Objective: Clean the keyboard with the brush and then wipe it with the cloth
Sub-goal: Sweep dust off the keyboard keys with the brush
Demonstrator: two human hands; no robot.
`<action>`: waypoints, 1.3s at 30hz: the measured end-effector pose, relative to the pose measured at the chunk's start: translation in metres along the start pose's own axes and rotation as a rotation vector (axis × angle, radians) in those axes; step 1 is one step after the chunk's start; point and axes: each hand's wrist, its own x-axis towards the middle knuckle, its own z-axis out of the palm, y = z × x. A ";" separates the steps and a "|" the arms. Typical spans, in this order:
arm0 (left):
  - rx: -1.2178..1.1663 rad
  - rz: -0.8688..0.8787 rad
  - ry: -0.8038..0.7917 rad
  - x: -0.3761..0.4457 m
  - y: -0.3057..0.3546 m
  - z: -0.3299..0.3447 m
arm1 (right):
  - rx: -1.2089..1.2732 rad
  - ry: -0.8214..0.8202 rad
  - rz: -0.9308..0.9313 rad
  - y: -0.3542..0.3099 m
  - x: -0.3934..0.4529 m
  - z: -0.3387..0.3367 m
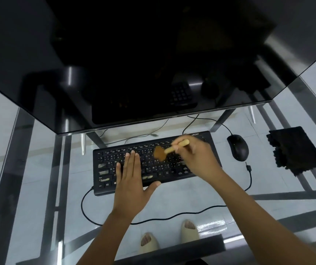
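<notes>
A black keyboard [107, 169] lies on the glass desk [38, 197] below the monitor. My left hand [132, 180] rests flat on the keyboard's left half, fingers stretched out. My right hand [199, 159] grips the pale wooden handle of a small brush [169, 149] over the keyboard's right half. The brush's brown bristles are blurred and touch the keys near the middle. A dark folded cloth [296, 150] lies on the desk at the far right, apart from both hands.
A large dark monitor [134, 54] overhangs the back of the desk. A black mouse [238, 147] sits between keyboard and cloth. Black cables [153, 219] loop across the glass in front of the keyboard. My feet in pale sandals [189, 231] show through the glass.
</notes>
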 end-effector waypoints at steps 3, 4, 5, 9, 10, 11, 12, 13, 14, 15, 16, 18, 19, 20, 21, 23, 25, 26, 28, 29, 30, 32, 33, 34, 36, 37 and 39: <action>-0.030 -0.030 0.011 0.002 0.005 -0.001 | -0.060 0.293 -0.094 0.000 0.006 -0.013; -0.039 -0.038 0.012 0.004 0.007 -0.001 | 0.025 0.243 -0.037 -0.003 0.007 -0.015; -0.042 -0.037 0.008 0.005 0.008 -0.001 | 0.142 0.114 0.062 -0.006 0.006 -0.015; -0.053 0.001 -0.035 0.012 0.019 0.001 | 0.066 -0.162 0.158 -0.004 0.000 -0.013; -0.049 0.007 -0.045 0.014 0.022 0.001 | 0.007 -0.046 0.100 -0.001 0.002 -0.016; -0.045 0.010 -0.049 0.016 0.024 0.001 | -0.007 0.083 0.049 0.002 0.004 -0.019; -0.043 0.011 -0.050 0.017 0.026 0.000 | 0.021 0.160 0.027 0.002 0.006 -0.023; -0.044 0.013 -0.054 0.019 0.028 -0.001 | 0.073 0.160 0.042 0.002 0.007 -0.025; -0.045 0.016 -0.061 0.021 0.030 -0.001 | 0.140 0.085 0.094 0.000 0.007 -0.026; -0.047 0.016 -0.072 0.023 0.032 -0.001 | 0.177 -0.054 0.153 -0.001 0.006 -0.024; -0.048 0.018 -0.081 0.025 0.034 -0.001 | 0.158 -0.163 0.180 -0.001 0.004 -0.023; -0.040 0.032 -0.088 0.028 0.039 0.000 | 0.022 -0.128 0.112 0.005 0.004 -0.023; -0.037 0.037 -0.087 0.030 0.042 0.001 | -0.033 0.009 0.052 0.009 0.007 -0.027; -0.038 0.036 -0.085 0.032 0.044 0.002 | -0.057 0.163 -0.002 0.011 0.009 -0.032; -0.042 0.033 -0.081 0.034 0.046 0.003 | -0.043 0.271 -0.036 0.015 0.012 -0.035; -0.053 0.035 -0.075 0.038 0.050 0.005 | 0.065 0.269 0.025 0.018 0.014 -0.041; -0.053 0.054 -0.080 0.042 0.057 0.009 | 0.075 0.144 0.083 0.023 0.011 -0.043; -0.051 0.063 -0.086 0.044 0.061 0.011 | 0.012 0.162 0.053 0.026 0.009 -0.044; -0.056 0.077 -0.089 0.047 0.067 0.014 | -0.074 0.302 0.001 0.032 0.008 -0.052; -0.059 0.081 -0.084 0.049 0.069 0.015 | -0.055 0.366 0.017 0.034 0.007 -0.057; -0.057 0.084 -0.081 0.050 0.071 0.016 | 0.001 0.386 0.042 0.036 0.006 -0.062; -0.053 0.094 -0.087 0.053 0.075 0.019 | 0.160 0.290 0.158 0.038 0.003 -0.067; -0.054 0.098 -0.092 0.054 0.077 0.020 | 0.201 0.220 0.190 0.039 0.000 -0.068; -0.050 0.101 -0.097 0.055 0.079 0.021 | 0.163 0.193 0.190 0.041 -0.002 -0.068; -0.039 0.106 -0.107 0.056 0.082 0.023 | 0.002 0.281 0.119 0.046 -0.005 -0.071; -0.035 0.105 -0.107 0.057 0.084 0.023 | -0.071 0.358 0.077 0.048 -0.005 -0.074; -0.021 0.102 -0.111 0.057 0.085 0.024 | -0.053 0.394 0.058 0.048 -0.006 -0.081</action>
